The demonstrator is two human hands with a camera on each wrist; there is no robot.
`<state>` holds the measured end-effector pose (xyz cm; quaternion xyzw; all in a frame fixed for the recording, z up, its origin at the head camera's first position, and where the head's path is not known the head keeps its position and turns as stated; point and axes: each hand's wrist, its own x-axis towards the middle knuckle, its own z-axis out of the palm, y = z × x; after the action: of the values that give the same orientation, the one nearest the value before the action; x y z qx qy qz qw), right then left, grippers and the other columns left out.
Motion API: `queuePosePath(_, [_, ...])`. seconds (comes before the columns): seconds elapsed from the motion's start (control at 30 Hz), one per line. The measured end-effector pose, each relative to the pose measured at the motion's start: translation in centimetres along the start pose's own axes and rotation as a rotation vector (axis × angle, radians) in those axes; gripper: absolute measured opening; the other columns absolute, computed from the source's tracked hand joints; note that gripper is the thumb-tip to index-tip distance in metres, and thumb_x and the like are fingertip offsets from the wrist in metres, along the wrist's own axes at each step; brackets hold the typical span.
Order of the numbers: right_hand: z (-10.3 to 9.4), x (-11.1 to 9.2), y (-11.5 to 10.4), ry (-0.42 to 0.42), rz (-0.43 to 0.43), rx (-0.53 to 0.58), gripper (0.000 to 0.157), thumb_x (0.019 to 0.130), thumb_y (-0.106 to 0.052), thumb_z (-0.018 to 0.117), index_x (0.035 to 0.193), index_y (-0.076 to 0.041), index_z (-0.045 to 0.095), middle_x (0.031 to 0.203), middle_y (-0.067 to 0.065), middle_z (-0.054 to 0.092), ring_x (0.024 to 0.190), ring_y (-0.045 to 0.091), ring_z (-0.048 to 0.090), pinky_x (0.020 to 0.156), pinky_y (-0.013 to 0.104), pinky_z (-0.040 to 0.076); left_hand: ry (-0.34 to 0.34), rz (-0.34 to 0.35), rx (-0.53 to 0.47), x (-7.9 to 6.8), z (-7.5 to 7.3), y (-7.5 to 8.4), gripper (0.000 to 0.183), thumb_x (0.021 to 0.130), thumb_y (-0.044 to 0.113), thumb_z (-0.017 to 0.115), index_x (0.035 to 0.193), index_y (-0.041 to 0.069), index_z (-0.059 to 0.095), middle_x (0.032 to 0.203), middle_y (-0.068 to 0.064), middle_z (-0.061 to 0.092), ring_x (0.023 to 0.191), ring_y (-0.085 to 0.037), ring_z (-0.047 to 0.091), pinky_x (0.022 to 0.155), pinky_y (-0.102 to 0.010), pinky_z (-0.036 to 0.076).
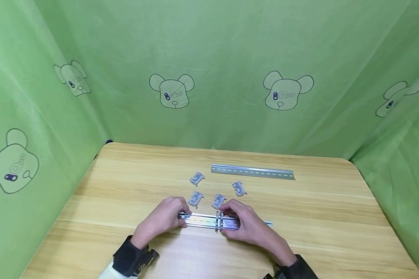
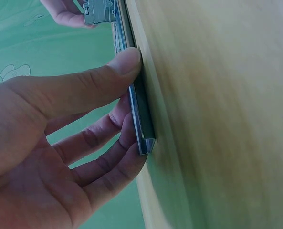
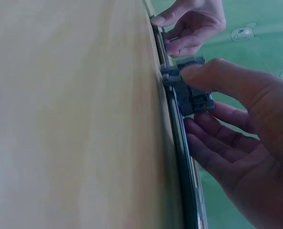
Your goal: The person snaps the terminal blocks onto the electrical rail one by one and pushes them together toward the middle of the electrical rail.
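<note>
A slotted metal DIN rail (image 1: 200, 221) lies across the front of the table. My left hand (image 1: 167, 215) pinches its left end, the thumb (image 2: 124, 64) on the near edge and the fingers on the far edge. Two thin grey terminal blocks (image 1: 217, 222) stand upright, side by side, across the rail near its middle. My right hand (image 1: 246, 224) grips the right-hand block at its two ends. In the right wrist view the thumb (image 3: 198, 76) lies against that grey terminal block (image 3: 198, 98), with fingers at its far end. Whether the blocks are fully seated cannot be told.
Several loose grey terminal blocks lie flat beyond the rail, one block (image 1: 218, 201) close to my right fingers and another block (image 1: 197, 178) farther back. A second DIN rail (image 1: 253, 172) lies near the table's back edge. Green cloth (image 1: 227, 124) hangs behind the wooden table (image 1: 321, 217).
</note>
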<state>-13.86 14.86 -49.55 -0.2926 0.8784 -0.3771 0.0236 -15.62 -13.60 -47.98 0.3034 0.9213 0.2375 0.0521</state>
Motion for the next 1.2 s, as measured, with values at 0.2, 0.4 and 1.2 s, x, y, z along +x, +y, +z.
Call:
queuePosePath(0.2, [-2.3,0.4,0.1,-0.009,-0.024,-0.035,0.060,0.070,-0.023,0.085,0.123,-0.006,0.061,0.116,0.005,0.066,0.106,0.019,0.063,0.093,0.041,0.055,0.003,0.009,-0.001,0.1,-0.1,0.1,0.030,0.068,0.013,0.085,0.096,0.008,0.077,0.097,-0.003,0.073,0.088,-0.019,0.067,0.080,-0.033,0.059])
queuePosePath(0.4, [-5.1,2.0,1.8,0.024,-0.083,-0.113,0.053,0.075,-0.008,0.078,0.124,0.000,0.060,0.121,0.013,0.063,0.107,0.029,0.061,0.091,0.046,0.055,0.002,0.011,-0.006,0.1,-0.1,0.1,0.030,0.067,0.012,0.086,0.095,0.007,0.077,0.095,-0.004,0.073,0.085,-0.019,0.067,0.077,-0.032,0.059])
queuePosePath(1.2, [-5.5,6.0,4.6,-0.197,-0.001,-0.406,0.054,0.070,0.002,0.073,0.124,0.001,0.063,0.122,0.011,0.055,0.107,0.023,0.054,0.091,0.037,0.054,0.002,0.006,-0.013,0.1,-0.1,-0.1,0.031,0.067,0.014,0.086,0.096,0.008,0.077,0.097,-0.004,0.073,0.087,-0.018,0.068,0.079,-0.031,0.059])
